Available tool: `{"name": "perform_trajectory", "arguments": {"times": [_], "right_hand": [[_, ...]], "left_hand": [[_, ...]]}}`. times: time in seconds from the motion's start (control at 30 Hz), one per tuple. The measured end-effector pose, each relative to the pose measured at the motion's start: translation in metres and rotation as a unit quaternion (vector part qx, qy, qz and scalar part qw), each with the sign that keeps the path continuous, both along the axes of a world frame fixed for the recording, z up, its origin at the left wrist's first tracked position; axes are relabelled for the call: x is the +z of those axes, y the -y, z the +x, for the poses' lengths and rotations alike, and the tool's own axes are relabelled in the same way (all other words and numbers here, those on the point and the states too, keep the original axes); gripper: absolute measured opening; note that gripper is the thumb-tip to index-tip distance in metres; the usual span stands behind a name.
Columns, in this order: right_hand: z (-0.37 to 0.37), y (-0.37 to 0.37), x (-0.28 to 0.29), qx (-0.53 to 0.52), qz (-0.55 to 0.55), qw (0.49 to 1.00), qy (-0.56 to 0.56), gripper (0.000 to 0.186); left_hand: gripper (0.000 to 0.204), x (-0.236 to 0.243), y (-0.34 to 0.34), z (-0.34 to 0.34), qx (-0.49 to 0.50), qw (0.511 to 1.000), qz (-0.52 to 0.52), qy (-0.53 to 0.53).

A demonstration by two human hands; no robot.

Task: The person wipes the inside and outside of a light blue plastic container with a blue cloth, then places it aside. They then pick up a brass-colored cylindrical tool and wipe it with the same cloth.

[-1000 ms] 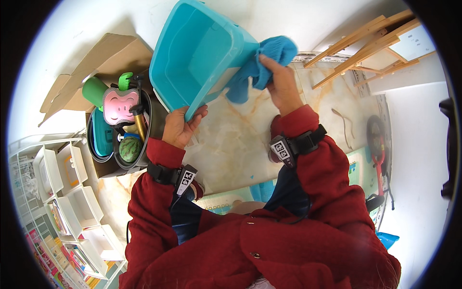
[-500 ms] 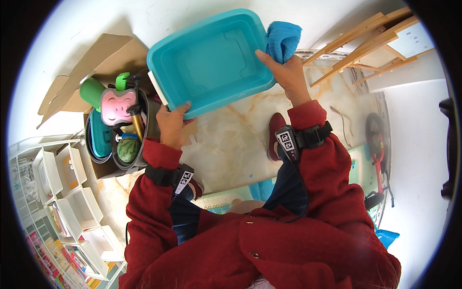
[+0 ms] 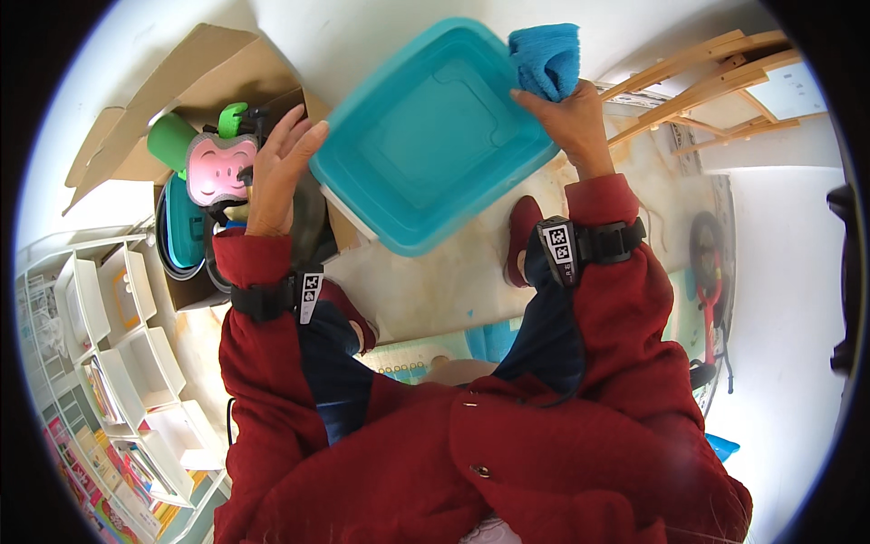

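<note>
**Teal tub held tilted over the floor**

Above a pale floor [image 3: 426, 299], a person in red sleeves holds a teal plastic tub [image 3: 430, 136] in the air. The right hand [image 3: 566, 113] is clenched on a folded blue cloth [image 3: 546, 59], pressing it to the tub's far corner, seemingly to wipe there. The left hand [image 3: 276, 168] is released, fingers spread beside the near rim, likely steadying it. The tub is rectangular, shallow and empty, its inside facing up. Beyond the left grip, a cardboard box [image 3: 195, 86] holds toys.
</note>
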State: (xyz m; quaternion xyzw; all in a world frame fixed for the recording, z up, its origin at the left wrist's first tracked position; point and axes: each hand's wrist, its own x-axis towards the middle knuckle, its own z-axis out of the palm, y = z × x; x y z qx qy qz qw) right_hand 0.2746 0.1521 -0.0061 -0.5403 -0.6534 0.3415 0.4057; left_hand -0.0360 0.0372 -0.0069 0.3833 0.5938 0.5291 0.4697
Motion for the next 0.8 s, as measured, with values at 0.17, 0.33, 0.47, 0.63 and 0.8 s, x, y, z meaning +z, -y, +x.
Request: {"name": "perform_trajectory", "arguments": {"times": [0.17,0.33,0.47,0.63,0.8], "right_hand": [[-0.016,0.018,0.006,0.116,0.002,0.992,0.058,0.023],[-0.034,0.033,0.006,0.215,-0.003,0.976,0.012,0.027],[-0.035,0.031,0.009,0.243,-0.073,0.967,0.024,0.037],[-0.036,0.029,0.014,0.194,-0.135,0.972,-0.002,0.064],[-0.038,0.031,0.012,0.220,-0.089,0.972,0.005,0.056]], "left_hand": [[0.076,-0.014,-0.002,0.009,-0.098,0.972,0.002,-0.213],[0.047,-0.024,0.003,0.032,-0.170,0.950,-0.038,-0.259],[0.025,-0.028,0.003,0.033,-0.131,0.938,-0.048,-0.318],[0.024,-0.033,0.004,0.030,-0.144,0.918,-0.034,-0.369],[0.026,-0.033,0.002,0.028,-0.165,0.907,-0.082,-0.378]]}}
